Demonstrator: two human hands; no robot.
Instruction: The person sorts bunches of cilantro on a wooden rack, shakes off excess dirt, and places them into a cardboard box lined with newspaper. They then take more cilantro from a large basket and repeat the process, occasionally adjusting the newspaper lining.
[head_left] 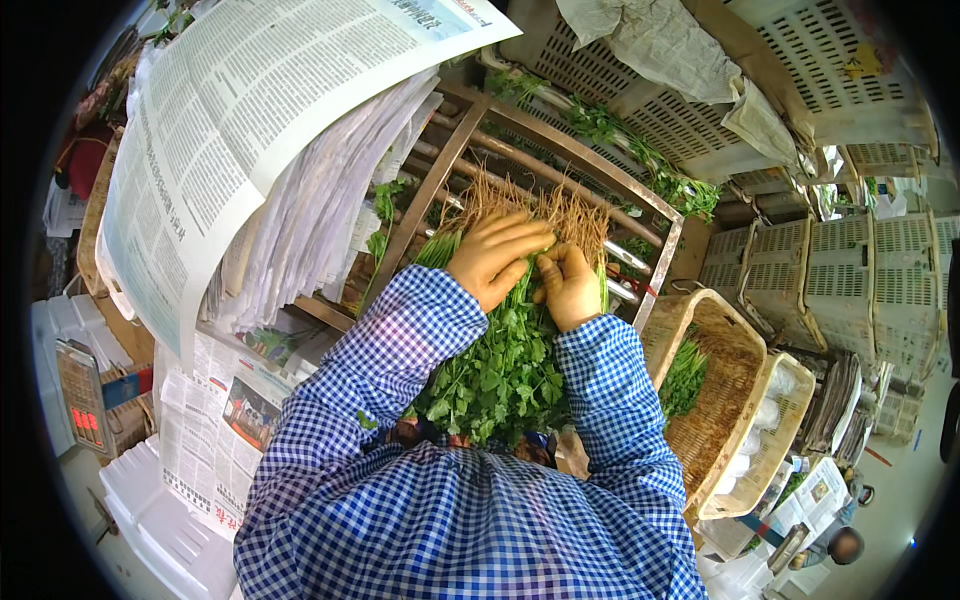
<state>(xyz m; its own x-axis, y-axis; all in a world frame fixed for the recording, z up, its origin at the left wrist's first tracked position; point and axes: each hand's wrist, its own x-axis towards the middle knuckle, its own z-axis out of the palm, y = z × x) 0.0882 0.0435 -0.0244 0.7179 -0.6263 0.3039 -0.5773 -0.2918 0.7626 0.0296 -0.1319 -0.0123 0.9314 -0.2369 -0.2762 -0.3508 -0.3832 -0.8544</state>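
A bunch of leafy greens with brown roots, like coriander or celery (495, 375), lies on a rusty metal rack, leaves toward me and roots pointing away. My left hand (492, 258), in a tan glove, rests over the stems just below the roots, its fingers stretched out to the right. Close beside it, my right hand (570, 285), gloved too, is closed in a pinch at the stems; the exact stalks between its fingertips are hard to make out. The roots (575, 220) fan out beyond both hands.
A tall stack of newspapers (310, 200) stands at the left, its top sheet curling. The metal rack frame (570, 150) surrounds the greens. Beige plastic crates (715, 385) sit at the right, one with greens inside. White slotted crates (840, 270) are piled behind; a person (838, 548) is at lower right.
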